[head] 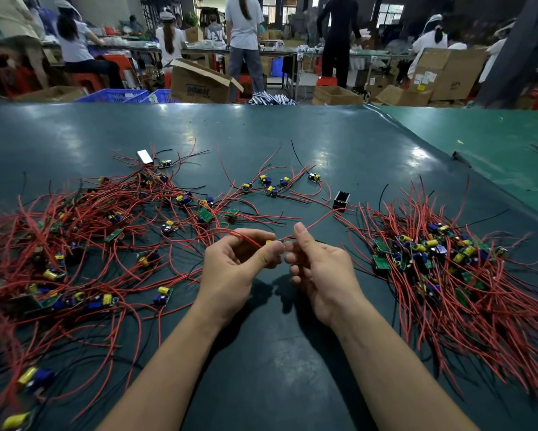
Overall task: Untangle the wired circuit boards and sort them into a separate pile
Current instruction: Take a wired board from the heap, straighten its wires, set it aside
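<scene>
Between my two hands, above the middle of the table, I hold one small circuit board (275, 243) with a yellow capacitor and red wires. My left hand (235, 265) pinches it with thumb and fingers curled. My right hand (315, 269) pinches its other end, where a red wire (319, 221) runs off to the right. A large tangled heap of wired boards (75, 244) spreads over the left half of the table. A tidier pile of wired boards (441, 262) lies at the right, wires fanning toward me.
The dark green table mat (261, 353) shows bare between my forearms. A few loose boards (270, 185) lie at the far middle, with a small black box (341, 200) and a white block (145, 156). Behind the table people work among cardboard boxes.
</scene>
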Action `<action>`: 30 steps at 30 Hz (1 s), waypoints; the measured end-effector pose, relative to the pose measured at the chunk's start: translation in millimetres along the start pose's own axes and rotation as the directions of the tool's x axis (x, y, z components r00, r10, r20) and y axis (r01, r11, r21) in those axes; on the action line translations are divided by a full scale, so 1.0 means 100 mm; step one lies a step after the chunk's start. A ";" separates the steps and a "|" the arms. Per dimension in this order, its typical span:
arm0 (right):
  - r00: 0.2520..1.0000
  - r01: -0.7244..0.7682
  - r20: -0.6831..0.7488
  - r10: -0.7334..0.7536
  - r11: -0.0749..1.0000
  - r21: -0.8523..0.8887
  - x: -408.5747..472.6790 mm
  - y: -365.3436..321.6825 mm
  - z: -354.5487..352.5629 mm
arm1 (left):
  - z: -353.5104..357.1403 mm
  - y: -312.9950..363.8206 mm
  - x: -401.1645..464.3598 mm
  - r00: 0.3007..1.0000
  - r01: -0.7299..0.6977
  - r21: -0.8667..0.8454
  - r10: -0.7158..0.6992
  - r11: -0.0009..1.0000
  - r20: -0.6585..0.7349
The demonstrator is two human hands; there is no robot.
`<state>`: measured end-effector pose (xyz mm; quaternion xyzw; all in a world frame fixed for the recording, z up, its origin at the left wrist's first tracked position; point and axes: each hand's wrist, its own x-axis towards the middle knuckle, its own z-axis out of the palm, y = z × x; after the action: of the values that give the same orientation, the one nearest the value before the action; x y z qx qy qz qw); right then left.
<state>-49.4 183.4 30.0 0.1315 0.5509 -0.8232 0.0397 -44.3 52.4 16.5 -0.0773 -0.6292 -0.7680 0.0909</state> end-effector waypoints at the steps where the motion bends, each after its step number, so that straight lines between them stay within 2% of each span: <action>1: 1.000 0.007 -0.009 -0.007 1.000 -0.025 0.00 0.00 -0.01 | 0.01 0.00 -0.01 1.000 -0.014 0.041 0.014 0.999 0.005; 5: 0.997 0.067 -0.038 -0.070 0.994 -0.083 0.00 0.00 -0.03 | 0.04 0.00 -0.03 0.999 -0.017 0.145 0.010 0.989 0.049; 12: 0.984 0.167 -0.056 -0.169 0.985 -0.044 0.03 -0.03 -0.04 | 0.01 0.02 0.00 0.999 0.024 0.041 -0.022 0.999 -0.037; 17: 0.935 0.300 -0.201 -0.292 0.954 0.010 0.07 -0.09 -0.09 | 0.01 0.05 0.00 0.999 0.015 0.001 -0.015 1.000 -0.050; 22: 0.894 0.361 -0.344 -0.288 0.917 0.170 0.13 -0.21 -0.24 | -0.01 0.07 0.00 0.998 -0.004 -0.022 0.003 1.000 -0.070; 30: 0.859 0.424 -0.382 -0.342 0.892 0.155 0.15 -0.20 -0.25 | -0.03 0.09 0.00 0.997 -0.027 -0.055 0.023 0.998 -0.071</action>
<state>-63.6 215.1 35.1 0.1641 0.4635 -0.8375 -0.2386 -42.4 48.0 24.4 -0.0606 -0.6027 -0.7865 0.1203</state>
